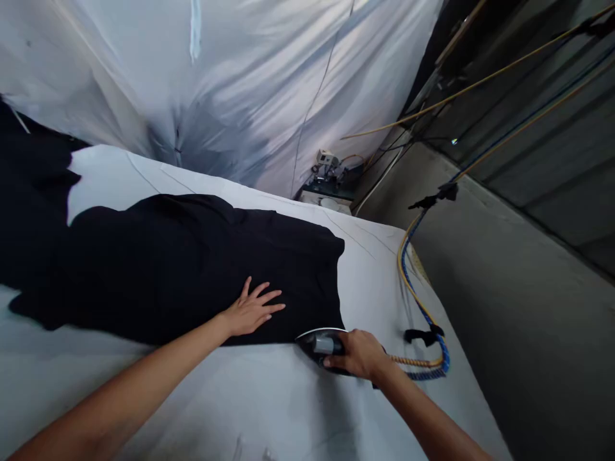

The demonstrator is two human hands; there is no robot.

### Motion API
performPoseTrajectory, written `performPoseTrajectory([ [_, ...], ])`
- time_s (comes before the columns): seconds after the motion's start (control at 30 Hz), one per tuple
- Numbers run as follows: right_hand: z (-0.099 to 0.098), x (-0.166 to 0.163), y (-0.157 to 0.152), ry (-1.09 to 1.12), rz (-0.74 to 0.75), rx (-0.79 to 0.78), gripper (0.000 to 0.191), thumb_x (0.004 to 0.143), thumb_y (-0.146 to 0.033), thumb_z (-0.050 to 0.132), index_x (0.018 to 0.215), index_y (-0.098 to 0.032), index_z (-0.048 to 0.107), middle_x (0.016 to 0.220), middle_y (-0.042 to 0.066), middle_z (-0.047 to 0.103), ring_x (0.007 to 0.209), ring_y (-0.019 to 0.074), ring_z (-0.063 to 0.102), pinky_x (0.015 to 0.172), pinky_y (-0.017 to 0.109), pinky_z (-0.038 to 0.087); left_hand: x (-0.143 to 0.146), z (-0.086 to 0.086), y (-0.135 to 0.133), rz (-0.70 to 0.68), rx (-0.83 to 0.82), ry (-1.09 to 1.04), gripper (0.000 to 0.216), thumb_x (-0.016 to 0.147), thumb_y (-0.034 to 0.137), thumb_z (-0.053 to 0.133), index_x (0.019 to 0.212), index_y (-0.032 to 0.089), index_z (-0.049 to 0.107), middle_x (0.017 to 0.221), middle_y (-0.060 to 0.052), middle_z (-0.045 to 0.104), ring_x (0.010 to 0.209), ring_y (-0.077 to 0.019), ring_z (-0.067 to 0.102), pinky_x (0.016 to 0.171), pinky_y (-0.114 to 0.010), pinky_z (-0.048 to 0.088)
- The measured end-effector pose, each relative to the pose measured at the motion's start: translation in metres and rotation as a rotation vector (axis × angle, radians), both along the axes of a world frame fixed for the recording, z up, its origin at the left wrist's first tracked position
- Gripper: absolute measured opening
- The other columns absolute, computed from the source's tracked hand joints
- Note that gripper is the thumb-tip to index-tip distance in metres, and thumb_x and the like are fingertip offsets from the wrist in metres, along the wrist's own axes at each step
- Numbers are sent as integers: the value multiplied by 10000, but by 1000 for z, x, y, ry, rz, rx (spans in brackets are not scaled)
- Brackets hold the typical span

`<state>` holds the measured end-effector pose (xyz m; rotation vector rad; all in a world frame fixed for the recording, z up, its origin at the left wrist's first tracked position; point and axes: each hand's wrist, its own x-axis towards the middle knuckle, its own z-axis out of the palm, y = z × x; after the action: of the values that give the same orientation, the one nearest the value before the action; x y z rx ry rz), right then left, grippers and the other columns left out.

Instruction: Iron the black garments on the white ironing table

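A dark garment (158, 269) lies spread over the white-covered table, its hem end toward the right. My left hand (250, 312) rests flat on the cloth near that end, fingers spread. My right hand (361, 353) is wrapped around the handle of a steam iron (321, 349). The iron's pointed tip faces left and meets the lower right corner of the garment; most of its body is over the white cover. The soleplate's underside is hidden.
A blue hose and yellow cord (406, 269) run from the iron up to the right, tied with black strips. The white table (379, 275) borders a grey wall (519, 288). Behind hang pale plastic sheets (250, 83), near a small machine (327, 166).
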<state>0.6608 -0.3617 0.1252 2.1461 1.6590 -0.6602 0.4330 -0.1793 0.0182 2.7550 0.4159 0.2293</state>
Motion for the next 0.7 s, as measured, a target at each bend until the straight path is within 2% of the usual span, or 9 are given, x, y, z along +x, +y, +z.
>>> performPoseTrajectory([
  [0.1, -5, -9, 10, -33, -31, 10, 589, 648, -732, 420, 903, -245, 631, 789, 75, 662, 759, 254, 609, 605, 288, 384, -18, 13, -11, 42, 3, -76, 328, 839, 233, 396, 1124, 328, 527, 1152, -10, 532, 1100, -194, 394, 1005, -496, 199],
  [0.2, -11, -13, 15, -76, -118, 44, 604, 672, -743, 366, 929, -253, 608, 822, 83, 661, 782, 265, 606, 607, 299, 382, -53, 12, -24, 112, 5, -95, 292, 838, 201, 394, 1040, 293, 584, 972, -23, 587, 968, -161, 457, 935, -391, 312],
  [0.3, -14, -16, 17, -113, -229, 102, 606, 710, -725, 325, 982, -240, 567, 842, 88, 658, 804, 270, 601, 596, 296, 371, -89, -6, -32, 232, 59, -57, 370, 832, 243, 413, 1175, 360, 488, 1177, -17, 530, 1116, -210, 390, 978, -465, 237],
  [0.4, -8, -21, 17, -55, -271, 131, 569, 739, -681, 343, 1020, -228, 541, 856, 80, 655, 796, 238, 599, 575, 263, 348, -110, -26, -33, 302, 91, -9, 480, 839, 312, 393, 1291, 438, 291, 1384, 36, 344, 1267, -253, 226, 1013, -540, 102],
  [0.53, 0, -44, 15, 38, -122, 111, 571, 711, -696, 384, 988, -232, 568, 841, 61, 654, 775, 210, 595, 568, 248, 325, -112, -37, -29, 325, 77, 6, 520, 837, 332, 381, 1307, 467, 206, 1428, 79, 258, 1306, -245, 151, 1027, -530, 43],
  [0.63, -2, -68, 18, 16, -10, 66, 563, 666, -713, 432, 954, -256, 590, 812, 47, 656, 758, 221, 600, 550, 249, 317, -110, -39, -28, 326, 65, -2, 512, 836, 348, 376, 1300, 480, 204, 1427, 91, 257, 1308, -238, 150, 1028, -521, 43],
  [0.7, -6, -81, 24, -10, 12, 57, 556, 659, -714, 441, 956, -268, 593, 811, 46, 657, 756, 229, 604, 548, 253, 323, -110, -39, -28, 326, 59, -7, 510, 836, 349, 374, 1299, 482, 205, 1427, 94, 258, 1305, -239, 157, 1027, -518, 47],
])
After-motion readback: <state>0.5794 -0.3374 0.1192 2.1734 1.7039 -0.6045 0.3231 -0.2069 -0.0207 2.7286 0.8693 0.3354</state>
